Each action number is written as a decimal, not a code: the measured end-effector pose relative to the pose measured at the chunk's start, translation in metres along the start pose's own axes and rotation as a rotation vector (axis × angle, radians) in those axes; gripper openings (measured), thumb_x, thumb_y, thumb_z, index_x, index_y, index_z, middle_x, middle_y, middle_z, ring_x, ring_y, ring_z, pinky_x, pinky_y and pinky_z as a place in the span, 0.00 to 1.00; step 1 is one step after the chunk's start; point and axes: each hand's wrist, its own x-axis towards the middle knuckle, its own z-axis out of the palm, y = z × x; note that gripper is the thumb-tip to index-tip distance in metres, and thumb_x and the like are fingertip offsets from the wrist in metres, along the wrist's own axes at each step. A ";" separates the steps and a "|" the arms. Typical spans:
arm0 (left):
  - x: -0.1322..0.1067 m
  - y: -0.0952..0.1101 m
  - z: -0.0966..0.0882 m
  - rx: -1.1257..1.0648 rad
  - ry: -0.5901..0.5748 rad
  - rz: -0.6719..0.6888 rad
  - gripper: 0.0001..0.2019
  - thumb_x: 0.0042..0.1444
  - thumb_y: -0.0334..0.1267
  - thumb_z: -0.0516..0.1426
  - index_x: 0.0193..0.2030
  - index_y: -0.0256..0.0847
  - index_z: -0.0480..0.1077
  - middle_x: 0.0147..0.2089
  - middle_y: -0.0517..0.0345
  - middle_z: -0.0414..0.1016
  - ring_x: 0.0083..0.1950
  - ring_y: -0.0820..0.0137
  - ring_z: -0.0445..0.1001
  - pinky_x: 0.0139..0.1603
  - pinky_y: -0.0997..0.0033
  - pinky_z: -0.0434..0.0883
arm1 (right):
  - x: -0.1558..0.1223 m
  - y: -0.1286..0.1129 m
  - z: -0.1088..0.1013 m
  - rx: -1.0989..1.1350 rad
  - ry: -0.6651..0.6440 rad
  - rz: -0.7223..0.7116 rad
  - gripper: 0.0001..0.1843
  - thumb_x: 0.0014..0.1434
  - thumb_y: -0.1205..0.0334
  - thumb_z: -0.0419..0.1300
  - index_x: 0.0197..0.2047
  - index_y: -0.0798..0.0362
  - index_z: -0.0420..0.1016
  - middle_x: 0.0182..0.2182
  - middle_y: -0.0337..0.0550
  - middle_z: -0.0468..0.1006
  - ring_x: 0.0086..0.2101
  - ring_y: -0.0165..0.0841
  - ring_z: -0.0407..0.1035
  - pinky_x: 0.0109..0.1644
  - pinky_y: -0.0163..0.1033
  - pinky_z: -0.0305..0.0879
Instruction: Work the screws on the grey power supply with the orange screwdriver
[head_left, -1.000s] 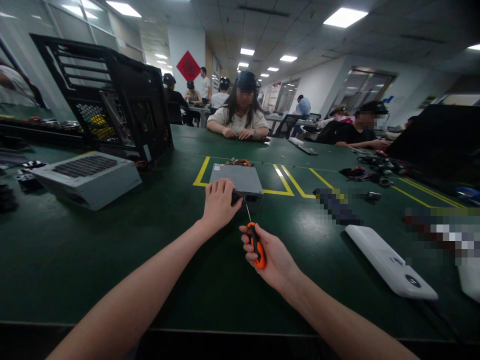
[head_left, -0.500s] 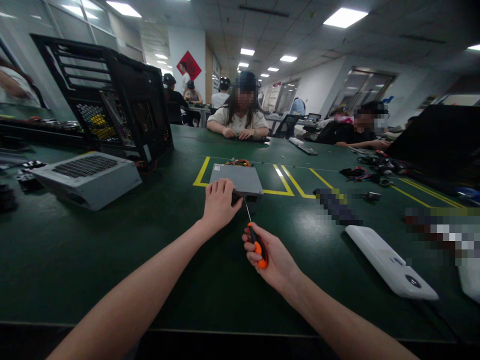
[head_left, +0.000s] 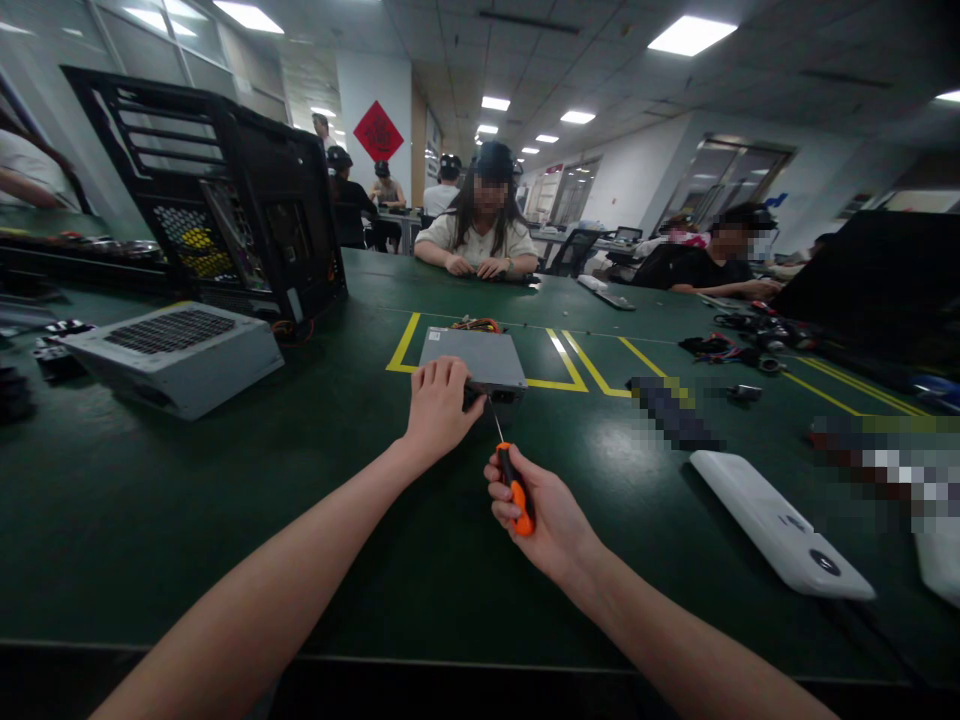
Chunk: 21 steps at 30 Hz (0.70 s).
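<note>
A grey power supply box (head_left: 480, 358) lies on the green table (head_left: 225, 480) inside a yellow-taped square. My left hand (head_left: 439, 408) is closed over the box's near left corner and holds it down. My right hand (head_left: 536, 510) is wrapped round the orange and black handle of a screwdriver (head_left: 512, 482). The thin shaft slants up and its tip meets the near face of the box, just right of my left hand's fingers.
A second grey power supply (head_left: 176, 355) and an open black computer case (head_left: 225, 200) stand at the left. A white panel (head_left: 780, 525) lies at the right, with cables (head_left: 720, 345) beyond. People sit at the far side of the table.
My right hand has turned the screwdriver handle slightly in place; the orange grip shows a different side. My left hand and the box have not moved. A person in the background walked left.
</note>
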 end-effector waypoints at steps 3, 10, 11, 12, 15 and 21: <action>0.000 0.000 0.000 0.002 0.004 -0.009 0.12 0.50 0.40 0.56 0.39 0.40 0.59 0.45 0.52 0.63 0.46 0.61 0.61 0.47 0.60 0.57 | 0.001 0.000 -0.001 -0.007 -0.001 0.025 0.13 0.60 0.60 0.48 0.35 0.61 0.69 0.22 0.40 0.65 0.18 0.20 0.57 0.16 0.23 0.53; 0.001 0.001 -0.002 0.019 0.001 -0.003 0.12 0.50 0.41 0.55 0.39 0.40 0.59 0.44 0.52 0.63 0.45 0.61 0.61 0.46 0.60 0.58 | 0.002 0.001 -0.004 0.005 -0.005 -0.015 0.08 0.57 0.63 0.53 0.30 0.59 0.67 0.23 0.41 0.66 0.18 0.20 0.57 0.15 0.23 0.51; 0.001 0.001 -0.002 0.017 0.000 -0.004 0.12 0.50 0.41 0.55 0.39 0.40 0.59 0.44 0.52 0.63 0.45 0.61 0.61 0.46 0.60 0.58 | 0.002 0.001 -0.004 -0.004 -0.006 -0.007 0.09 0.57 0.62 0.52 0.31 0.59 0.67 0.23 0.41 0.66 0.18 0.20 0.57 0.16 0.23 0.53; 0.001 0.001 -0.002 0.014 0.000 -0.004 0.12 0.50 0.41 0.55 0.39 0.40 0.59 0.44 0.52 0.63 0.45 0.61 0.61 0.46 0.60 0.58 | 0.001 0.001 -0.004 -0.017 -0.002 0.005 0.11 0.58 0.61 0.50 0.32 0.59 0.68 0.22 0.41 0.66 0.18 0.21 0.58 0.16 0.24 0.54; 0.001 0.000 -0.001 0.009 -0.005 -0.001 0.12 0.50 0.41 0.55 0.39 0.40 0.59 0.44 0.52 0.63 0.45 0.61 0.61 0.46 0.60 0.58 | 0.001 0.000 -0.003 -0.044 0.010 0.029 0.13 0.59 0.60 0.49 0.36 0.60 0.69 0.22 0.41 0.66 0.18 0.21 0.58 0.16 0.24 0.54; 0.001 0.001 -0.002 0.011 -0.001 -0.003 0.12 0.50 0.41 0.55 0.39 0.40 0.59 0.44 0.52 0.63 0.45 0.62 0.61 0.46 0.60 0.58 | 0.001 0.001 -0.001 -0.006 -0.001 -0.007 0.08 0.56 0.63 0.53 0.29 0.60 0.67 0.23 0.40 0.66 0.18 0.20 0.56 0.15 0.22 0.50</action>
